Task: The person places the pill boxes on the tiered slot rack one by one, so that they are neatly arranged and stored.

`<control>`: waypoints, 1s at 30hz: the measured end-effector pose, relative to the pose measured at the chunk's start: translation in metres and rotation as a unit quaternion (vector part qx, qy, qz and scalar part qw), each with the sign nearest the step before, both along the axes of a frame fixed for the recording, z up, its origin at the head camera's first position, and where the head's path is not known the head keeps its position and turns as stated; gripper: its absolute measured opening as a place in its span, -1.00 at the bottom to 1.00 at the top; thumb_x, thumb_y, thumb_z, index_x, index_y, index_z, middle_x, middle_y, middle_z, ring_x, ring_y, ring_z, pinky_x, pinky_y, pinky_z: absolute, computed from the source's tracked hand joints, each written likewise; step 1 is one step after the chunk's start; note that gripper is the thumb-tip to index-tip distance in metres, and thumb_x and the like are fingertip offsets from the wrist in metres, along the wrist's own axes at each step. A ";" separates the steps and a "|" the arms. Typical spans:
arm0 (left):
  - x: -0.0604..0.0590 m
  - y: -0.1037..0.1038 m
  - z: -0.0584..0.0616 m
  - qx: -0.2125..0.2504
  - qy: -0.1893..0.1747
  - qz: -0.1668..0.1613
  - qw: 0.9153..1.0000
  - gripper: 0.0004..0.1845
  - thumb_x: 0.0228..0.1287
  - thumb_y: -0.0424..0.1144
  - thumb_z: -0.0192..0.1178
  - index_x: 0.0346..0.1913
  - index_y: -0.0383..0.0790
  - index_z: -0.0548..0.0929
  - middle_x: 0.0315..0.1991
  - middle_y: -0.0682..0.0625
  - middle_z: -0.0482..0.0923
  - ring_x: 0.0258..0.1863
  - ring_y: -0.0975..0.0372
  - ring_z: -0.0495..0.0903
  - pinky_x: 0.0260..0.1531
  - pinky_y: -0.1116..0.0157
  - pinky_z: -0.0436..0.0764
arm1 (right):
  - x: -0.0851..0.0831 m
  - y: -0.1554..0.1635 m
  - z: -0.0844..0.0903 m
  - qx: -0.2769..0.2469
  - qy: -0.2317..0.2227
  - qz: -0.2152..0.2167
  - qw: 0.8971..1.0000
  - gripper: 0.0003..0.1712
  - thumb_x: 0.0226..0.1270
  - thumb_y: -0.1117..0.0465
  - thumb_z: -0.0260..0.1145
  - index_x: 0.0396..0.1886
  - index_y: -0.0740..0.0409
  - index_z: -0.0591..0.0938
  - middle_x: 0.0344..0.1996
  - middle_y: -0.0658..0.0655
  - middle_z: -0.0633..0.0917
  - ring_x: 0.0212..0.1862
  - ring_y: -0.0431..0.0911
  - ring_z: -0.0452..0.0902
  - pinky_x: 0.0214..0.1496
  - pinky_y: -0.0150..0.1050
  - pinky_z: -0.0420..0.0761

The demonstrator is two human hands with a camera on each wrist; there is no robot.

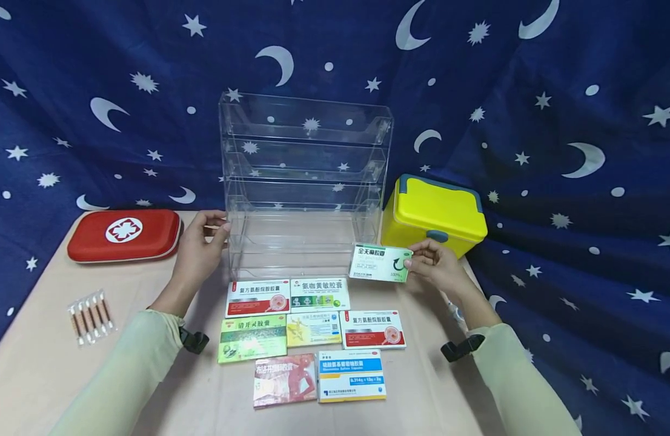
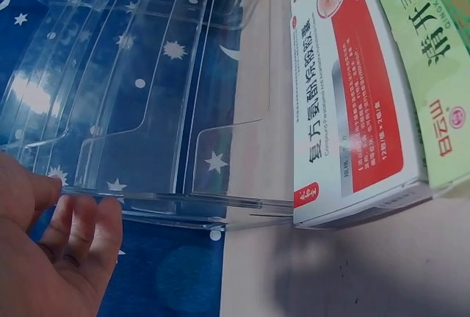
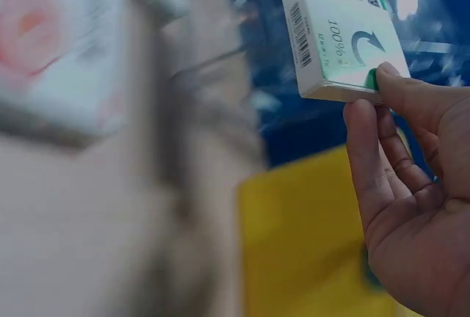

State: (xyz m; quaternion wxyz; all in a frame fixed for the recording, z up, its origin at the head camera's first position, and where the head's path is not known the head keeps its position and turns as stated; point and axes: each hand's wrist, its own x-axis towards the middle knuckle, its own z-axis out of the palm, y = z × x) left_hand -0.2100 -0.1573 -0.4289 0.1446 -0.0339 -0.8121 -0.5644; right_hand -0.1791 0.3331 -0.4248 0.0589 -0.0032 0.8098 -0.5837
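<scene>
While the left hand [image 1: 200, 253] rests against the left wall of the clear tiered rack [image 1: 305, 181], fingers loosely curved along its edge and thumb on the front corner, the right hand [image 1: 435, 263] has a white-and-green medicine box [image 1: 380, 262] pinched by its right end between thumb and fingertips. That box hangs in the air just off the rack's lower right corner, tilted slightly, in front of the yellow case [image 1: 433, 213] that stands to the rack's right. From the left wrist view, the left fingers [image 2: 81, 232] lie nearly straight under the rack's clear bottom edge [image 2: 183, 203], touching it. Seven more medicine boxes lie flat in rows in front of the rack, the red-and-white box [image 1: 257, 298] nearest its left front. Well left of the rack sits a red first-aid pouch [image 1: 125, 235], and a strip of swabs [image 1: 91, 315] lies nearer the table's front edge.
</scene>
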 end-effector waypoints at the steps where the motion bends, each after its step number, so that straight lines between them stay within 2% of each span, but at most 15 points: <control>1: 0.000 -0.001 0.000 0.003 0.001 -0.001 1.000 -0.69 0.50 -0.40 0.15 0.22 -0.38 0.50 -0.05 -0.23 0.55 -0.20 0.16 0.54 -0.36 0.53 0.69 | -0.004 -0.006 0.008 -0.011 0.010 0.007 1.000 -0.53 0.29 0.27 0.51 0.11 0.28 0.52 -0.10 0.23 0.66 -0.14 -0.08 0.67 -0.06 -0.14 0.76; 6: 0.000 -0.002 -0.001 0.004 0.010 -0.009 1.000 -0.69 0.50 -0.40 0.15 0.21 -0.40 0.51 -0.03 -0.25 0.55 -0.18 0.09 0.56 -0.36 0.53 0.69 | -0.026 -0.045 0.059 -0.041 0.076 0.042 0.995 -0.61 0.28 0.34 0.50 0.05 0.25 0.58 -0.11 0.24 0.68 -0.13 -0.02 0.69 -0.09 -0.13 0.77; 10: 0.000 -0.003 -0.001 -0.003 0.009 -0.004 1.000 -0.70 0.50 -0.41 0.16 0.21 -0.40 0.52 -0.03 -0.25 0.56 -0.19 0.08 0.56 -0.39 0.55 0.67 | -0.047 -0.084 0.108 -0.027 0.135 0.073 0.988 -0.63 0.27 0.29 0.52 0.04 0.18 0.62 -0.07 0.24 0.69 -0.12 0.06 0.65 -0.12 -0.19 0.76; 14: -0.002 -0.005 -0.001 -0.009 0.006 -0.002 1.000 -0.70 0.50 -0.40 0.15 0.21 -0.38 0.52 -0.02 -0.24 0.56 -0.17 0.06 0.56 -0.37 0.52 0.69 | -0.075 -0.124 0.158 -0.007 0.196 0.097 0.976 -0.64 0.28 0.27 0.51 0.03 0.17 0.63 -0.07 0.24 0.69 -0.09 0.10 0.64 -0.10 -0.14 0.75; 17: -0.004 -0.005 -0.001 -0.014 0.006 -0.003 1.000 -0.70 0.51 -0.38 0.16 0.21 -0.38 0.52 -0.02 -0.22 0.57 -0.15 0.05 0.56 -0.36 0.50 0.70 | -0.100 -0.150 0.186 0.002 0.223 0.093 0.970 -0.65 0.28 0.26 0.51 0.03 0.14 0.63 -0.07 0.19 0.69 -0.06 0.07 0.64 -0.09 -0.15 0.75; 20: -0.005 -0.005 -0.001 -0.015 0.009 -0.003 1.000 -0.70 0.50 -0.39 0.16 0.20 -0.38 0.52 -0.02 -0.23 0.57 -0.15 0.05 0.55 -0.37 0.50 0.70 | -0.125 -0.173 0.203 -0.002 0.236 0.072 0.969 -0.65 0.29 0.28 0.50 0.04 0.10 0.64 -0.05 0.14 0.69 -0.04 0.02 0.63 -0.08 -0.18 0.74; 24: -0.006 -0.006 -0.001 -0.006 0.011 -0.009 1.000 -0.70 0.50 -0.40 0.16 0.20 -0.39 0.52 -0.05 -0.25 0.58 -0.17 0.02 0.56 -0.37 0.49 0.70 | -0.152 -0.197 0.211 -0.018 0.243 0.033 0.969 -0.67 0.30 0.33 0.47 0.02 0.09 0.63 -0.05 0.11 0.69 -0.06 -0.02 0.63 -0.11 -0.21 0.72; 30: -0.003 -0.008 -0.001 -0.001 0.001 -0.014 1.000 -0.70 0.50 -0.39 0.17 0.21 -0.37 0.52 -0.08 -0.23 0.58 -0.17 -0.02 0.56 -0.39 0.47 0.71 | -0.172 -0.226 0.210 -0.006 0.256 0.002 0.967 -0.69 0.31 0.32 0.47 0.02 0.09 0.63 -0.07 0.07 0.68 -0.07 -0.07 0.64 -0.13 -0.21 0.71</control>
